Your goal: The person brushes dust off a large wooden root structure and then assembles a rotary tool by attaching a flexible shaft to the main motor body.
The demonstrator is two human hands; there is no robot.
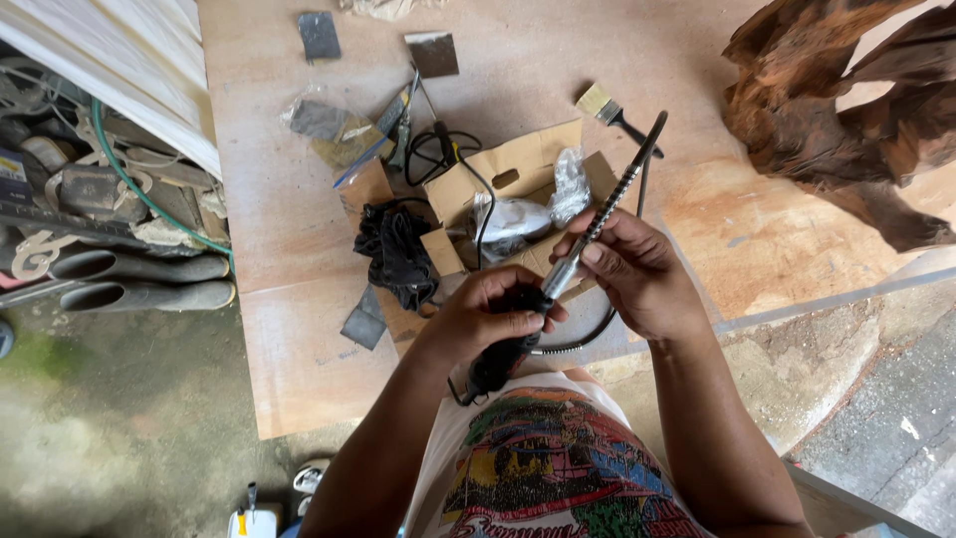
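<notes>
My left hand grips the black body of a rotary tool, held close to my chest. From its nose a flexible shaft with a silver collar and black ribbed sleeve runs up and to the right. My right hand wraps around that shaft just past the silver collar. Both hands hover over the near edge of a plywood board.
An open cardboard box with plastic bags sits ahead, a black cloth left of it. Sandpaper pieces, a paintbrush and cables lie on the board. A carved dark wood piece stands right. Rubber boots lie left.
</notes>
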